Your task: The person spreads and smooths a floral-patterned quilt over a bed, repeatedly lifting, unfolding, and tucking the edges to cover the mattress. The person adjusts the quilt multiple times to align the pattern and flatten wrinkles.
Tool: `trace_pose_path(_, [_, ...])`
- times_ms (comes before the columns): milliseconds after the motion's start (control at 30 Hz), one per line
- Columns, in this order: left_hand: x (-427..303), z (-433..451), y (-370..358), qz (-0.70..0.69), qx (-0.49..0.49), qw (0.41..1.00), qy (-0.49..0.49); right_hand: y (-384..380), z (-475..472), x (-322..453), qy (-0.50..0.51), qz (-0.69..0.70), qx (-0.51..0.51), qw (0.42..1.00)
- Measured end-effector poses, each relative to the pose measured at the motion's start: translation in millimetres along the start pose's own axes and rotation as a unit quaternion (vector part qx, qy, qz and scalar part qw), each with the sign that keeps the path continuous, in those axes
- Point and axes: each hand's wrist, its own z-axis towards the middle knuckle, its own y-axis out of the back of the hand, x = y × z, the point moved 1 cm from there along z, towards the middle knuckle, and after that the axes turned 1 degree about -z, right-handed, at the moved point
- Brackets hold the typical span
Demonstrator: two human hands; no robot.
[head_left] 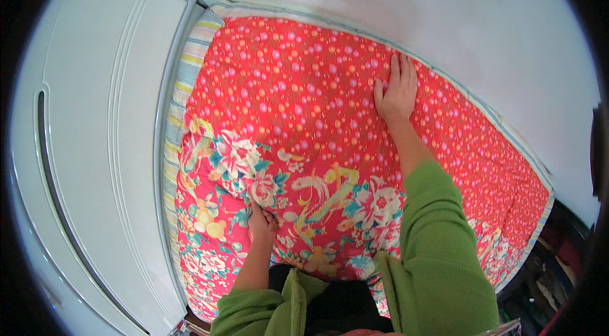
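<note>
A red quilt (295, 88) with a dotted upper part and a floral border (328, 198) lies spread before me. My right hand (398, 96) rests flat on the dotted part, close to the wall side, fingers stretched out and thumb apart. Lower and to the left, my left hand (263, 223) presses on the floral border with its fingers curled in. Whether any cloth is caught in those fingers is hidden. Small folds run through the border around it.
A striped sheet (183, 84) shows along the quilt's left and far edges. On the left stands a white panel with a grey rim (138, 98), close against the bed. A white wall (452, 12) bounds the far side. Dark piled items (542, 269) sit beyond the right edge.
</note>
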Motion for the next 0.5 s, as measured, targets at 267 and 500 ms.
trace_pose_path(267, [-169, -56, -269, 0.277, 0.160, 0.603, -0.731, -4, 20, -7, 0.013, -0.019, -0.015, 1.000])
trace_pose_path(500, [-250, 8, -414, 0.513, 0.215, 0.392, -0.733, -10, 42, -20, 0.024, -0.027, -0.019, 0.999])
